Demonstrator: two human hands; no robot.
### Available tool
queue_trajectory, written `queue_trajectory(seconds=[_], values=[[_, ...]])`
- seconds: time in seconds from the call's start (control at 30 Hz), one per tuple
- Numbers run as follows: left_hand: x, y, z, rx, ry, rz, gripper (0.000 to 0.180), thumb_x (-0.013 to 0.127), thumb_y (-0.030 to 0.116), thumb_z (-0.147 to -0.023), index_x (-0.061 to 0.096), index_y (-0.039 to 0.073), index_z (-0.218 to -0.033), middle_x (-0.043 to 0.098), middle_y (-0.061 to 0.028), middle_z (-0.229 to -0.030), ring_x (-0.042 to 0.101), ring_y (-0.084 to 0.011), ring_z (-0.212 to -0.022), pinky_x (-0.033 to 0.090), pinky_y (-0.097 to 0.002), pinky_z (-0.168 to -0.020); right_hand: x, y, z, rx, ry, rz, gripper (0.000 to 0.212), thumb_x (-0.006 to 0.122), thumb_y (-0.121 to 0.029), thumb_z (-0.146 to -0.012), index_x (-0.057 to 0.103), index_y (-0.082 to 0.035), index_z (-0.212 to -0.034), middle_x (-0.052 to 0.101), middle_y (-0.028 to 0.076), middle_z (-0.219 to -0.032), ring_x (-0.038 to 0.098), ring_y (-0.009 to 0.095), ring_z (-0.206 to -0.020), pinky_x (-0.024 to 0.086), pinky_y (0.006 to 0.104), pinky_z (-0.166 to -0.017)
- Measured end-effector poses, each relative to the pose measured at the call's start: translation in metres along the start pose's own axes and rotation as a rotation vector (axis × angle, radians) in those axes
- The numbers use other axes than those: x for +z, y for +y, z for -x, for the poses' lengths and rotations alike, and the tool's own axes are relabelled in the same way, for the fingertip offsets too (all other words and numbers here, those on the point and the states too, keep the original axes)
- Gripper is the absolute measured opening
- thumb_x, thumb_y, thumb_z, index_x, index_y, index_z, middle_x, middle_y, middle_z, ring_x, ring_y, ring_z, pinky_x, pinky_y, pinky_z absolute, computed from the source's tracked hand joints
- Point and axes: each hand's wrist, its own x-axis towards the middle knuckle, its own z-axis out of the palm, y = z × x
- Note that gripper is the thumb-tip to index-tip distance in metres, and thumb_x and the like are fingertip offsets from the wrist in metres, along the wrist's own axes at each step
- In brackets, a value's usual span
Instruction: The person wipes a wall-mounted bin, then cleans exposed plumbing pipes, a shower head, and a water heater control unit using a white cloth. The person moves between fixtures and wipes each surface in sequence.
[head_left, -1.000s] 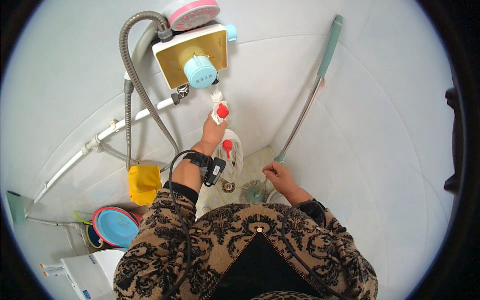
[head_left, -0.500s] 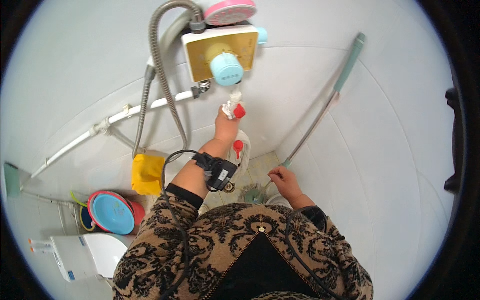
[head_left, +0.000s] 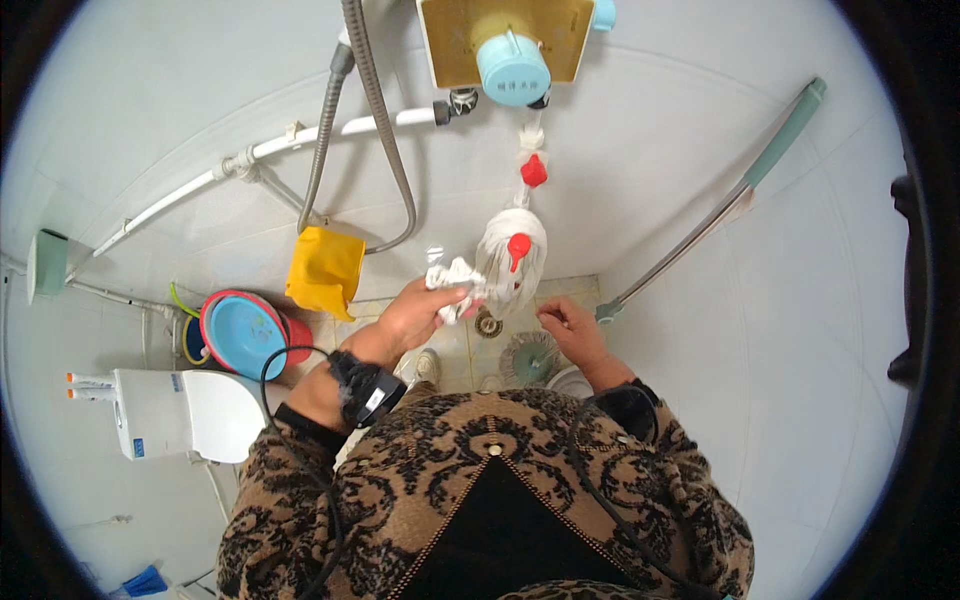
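My left hand (head_left: 402, 318) is closed around a crumpled white cloth (head_left: 452, 284), held out in front of my body at the middle. Just right of the cloth hangs a white stringy bundle (head_left: 511, 275), with a red valve handle (head_left: 519, 246) in front of it. Higher up, a second red valve handle (head_left: 535, 170) sits on a white pipe below the box-shaped water unit with a round light-blue knob (head_left: 513, 72). To the right, my right hand (head_left: 576, 335) has its fingers curled together above a grey-green mop head; whatever they may hold is hidden.
A long-handled mop (head_left: 690, 240) leans along the right wall. At left are a yellow cloth (head_left: 325, 268) by the shower hose (head_left: 380, 110), stacked red and blue basins (head_left: 246, 337), and a white toilet (head_left: 228, 415). A floor drain (head_left: 488, 323) lies ahead of my feet.
My left hand has come down from the upper red valve handle toward me, carrying the white cloth. The view has tilted downward. My right hand stays curled in nearly the same place.
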Motion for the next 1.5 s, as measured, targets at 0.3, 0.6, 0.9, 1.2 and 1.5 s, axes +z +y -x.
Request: queue_trajectory(seconds=[0.3,0.6,0.9,1.2,1.5], values=[[-0.007,-0.039,0.066,-0.037,0.080,0.208,0.072,0.042,0.065,-0.098,0.044,0.006,-0.140,0.053,-0.0120,-0.138,0.052,-0.0283,-0.128,0.046,-0.0451,-0.105,0.108,-0.094,-0.022,-0.723,-0.228,0.216,0.054,0.068,-0.034,-0.085,0.055,-0.004,-0.127,0.054,0.016,-0.131,0.052,0.034,-0.121,0.042,0.0436,-0.104],[-0.046,-0.099,0.165,-0.052,-0.069,0.587,0.089,0.034,0.072,-0.095,0.034,0.000,-0.146,0.048,-0.0187,-0.144,0.045,-0.0345,-0.135,0.029,-0.0515,-0.117,0.193,-0.093,0.043,-0.836,-0.254,0.197,0.030,0.067,-0.023,-0.086,0.062,-0.007,-0.111,0.063,0.008,-0.105,0.061,0.029,-0.100,0.051,0.0388,-0.086],[-0.098,-0.149,0.343,-0.073,0.096,0.488,0.094,0.031,0.071,-0.096,0.030,-0.008,-0.148,0.040,-0.0260,-0.151,0.034,-0.0392,-0.144,0.022,-0.0522,-0.120,0.323,-0.087,0.146,0.164,-0.605,-0.520,0.025,0.061,-0.025,-0.097,0.062,-0.003,-0.110,0.069,0.010,-0.090,0.065,0.019,-0.078,0.053,0.0337,-0.072],[-0.142,-0.215,0.409,0.032,0.231,0.495,0.067,0.038,0.054,-0.103,0.039,0.003,-0.147,0.038,-0.0208,-0.153,0.037,-0.0382,-0.141,0.027,-0.0498,-0.119,0.331,-0.051,0.142,0.570,-0.887,-0.481,0.026,0.066,-0.030,-0.094,0.064,-0.006,-0.103,0.066,0.007,-0.081,0.061,0.015,-0.062,0.050,0.0304,-0.051],[-0.143,-0.274,0.431,0.050,0.420,0.645,0.060,0.044,0.049,-0.103,0.044,0.004,-0.143,0.044,-0.0175,-0.148,0.040,-0.0358,-0.138,0.033,-0.0520,-0.115,0.298,-0.001,0.101,0.623,-0.910,-0.193,0.030,0.071,-0.033,-0.091,0.063,-0.004,-0.089,0.064,0.006,-0.075,0.061,0.016,-0.062,0.053,0.0330,-0.054]])
